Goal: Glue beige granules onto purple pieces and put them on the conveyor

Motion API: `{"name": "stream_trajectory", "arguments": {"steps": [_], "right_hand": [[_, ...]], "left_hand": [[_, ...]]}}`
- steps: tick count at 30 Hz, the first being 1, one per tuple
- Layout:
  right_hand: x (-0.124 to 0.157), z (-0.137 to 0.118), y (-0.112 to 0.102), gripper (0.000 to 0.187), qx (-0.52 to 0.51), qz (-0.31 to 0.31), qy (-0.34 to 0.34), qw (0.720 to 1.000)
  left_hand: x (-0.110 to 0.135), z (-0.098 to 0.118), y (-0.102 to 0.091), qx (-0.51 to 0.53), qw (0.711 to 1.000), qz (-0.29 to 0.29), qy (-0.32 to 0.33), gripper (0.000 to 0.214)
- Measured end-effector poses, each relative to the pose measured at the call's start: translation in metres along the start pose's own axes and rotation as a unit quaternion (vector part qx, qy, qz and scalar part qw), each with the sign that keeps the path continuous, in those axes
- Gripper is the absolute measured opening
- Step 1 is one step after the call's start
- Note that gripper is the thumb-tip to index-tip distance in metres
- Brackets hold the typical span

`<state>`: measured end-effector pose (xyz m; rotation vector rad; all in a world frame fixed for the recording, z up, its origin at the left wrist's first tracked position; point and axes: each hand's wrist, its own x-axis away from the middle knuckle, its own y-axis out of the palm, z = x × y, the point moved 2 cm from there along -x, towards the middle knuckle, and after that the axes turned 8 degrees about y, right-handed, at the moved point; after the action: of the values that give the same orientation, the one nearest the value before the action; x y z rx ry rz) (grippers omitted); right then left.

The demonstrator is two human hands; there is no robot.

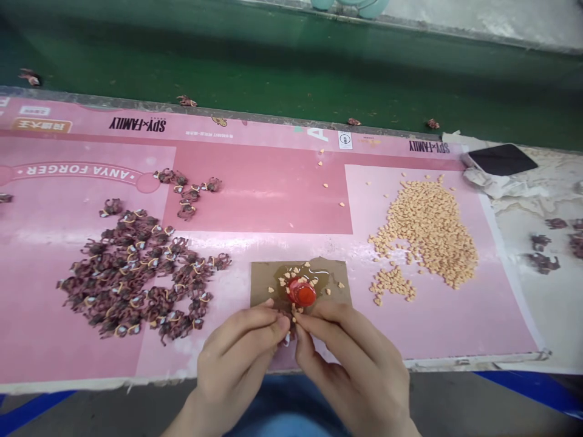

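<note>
My left hand (241, 352) and my right hand (350, 358) meet at the table's near edge, fingertips pinched together around a small dark piece (290, 332) that is mostly hidden. Just beyond the fingertips lies a brown card (268, 282) with a wet glue patch, a red cap (301, 293) and a few tan bits stuck on it. A large heap of dark maroon figures (141, 273) lies to the left. A heap of small tan pieces (426, 227) lies to the right.
Everything rests on a pink printed sheet (255, 182) covering the table. A smaller cluster of dark figures (189, 188) sits farther back. A black phone (501, 159) lies on crumpled paper at the right; a few dark figures (544, 252) lie beyond the sheet. A green floor lies behind.
</note>
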<state>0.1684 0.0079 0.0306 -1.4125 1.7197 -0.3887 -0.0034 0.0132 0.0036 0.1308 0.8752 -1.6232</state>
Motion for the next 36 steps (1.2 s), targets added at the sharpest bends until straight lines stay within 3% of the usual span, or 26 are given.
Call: {"name": "stream_trajectory", "arguments": {"steps": [7, 12, 18, 25, 31, 33, 36], "right_hand": [[0.004, -0.007, 0.001, 0.015, 0.052, 0.022, -0.015, 0.998], [0.001, -0.002, -0.006, 0.011, 0.001, 0.005, 0.029, 1.000], [0.001, 0.003, -0.016, 0.011, -0.026, -0.017, 0.029, 0.999], [0.010, -0.005, -0.010, 0.013, 0.097, 0.022, -0.060, 0.993], [0.016, -0.001, 0.004, 0.020, -0.015, 0.092, 0.001, 0.996], [0.011, 0.004, 0.005, 0.022, -0.097, 0.054, 0.017, 0.994], [0.003, 0.008, 0.001, 0.022, -0.208, -0.051, 0.033, 0.976]], "left_hand": [[0.000, 0.007, 0.009, -0.060, 0.997, 0.015, 0.036, 0.017], [0.001, 0.013, 0.015, -0.052, 0.998, 0.027, 0.022, 0.011], [0.002, 0.015, 0.016, -0.020, 0.999, 0.020, 0.047, 0.015], [0.003, 0.011, 0.014, -0.067, 0.994, -0.004, 0.081, 0.017], [-0.002, 0.009, 0.006, -0.141, 0.985, -0.054, 0.079, 0.027], [-0.001, 0.006, 0.005, -0.166, 0.978, -0.082, 0.095, 0.024], [-0.002, -0.001, 0.003, -0.205, 0.960, -0.124, 0.147, 0.019]]}}
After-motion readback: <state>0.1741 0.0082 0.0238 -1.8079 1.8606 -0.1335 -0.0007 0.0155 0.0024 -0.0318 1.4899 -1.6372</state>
